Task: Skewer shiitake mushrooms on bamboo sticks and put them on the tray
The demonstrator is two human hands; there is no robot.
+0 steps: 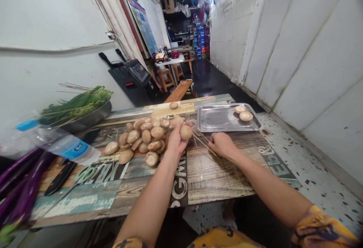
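My left hand (175, 141) is closed round a brown mushroom (186, 132) above the table. Right behind it is another mushroom (177, 120); whether the same hand grips that one too is not clear. Thin bamboo skewers (202, 139) lie between my two hands. The fingers of my right hand (222, 144) are pinched together at the skewers, low over the tabletop, and appear to grip one. To the left of my left hand is a pile of mushrooms (146, 136). Two mushrooms on skewers (245, 116) rest at the right end of a metal tray (218, 130).
On the left are a water bottle (78, 149), purple eggplants (34, 182), a black-handled knife (60, 178) and green-handled scissors (85, 174). A metal bowl (98, 115) holds green vegetables (76, 104). One mushroom (173, 105) sits near the table's far edge. Beyond stands a wooden bench (180, 90).
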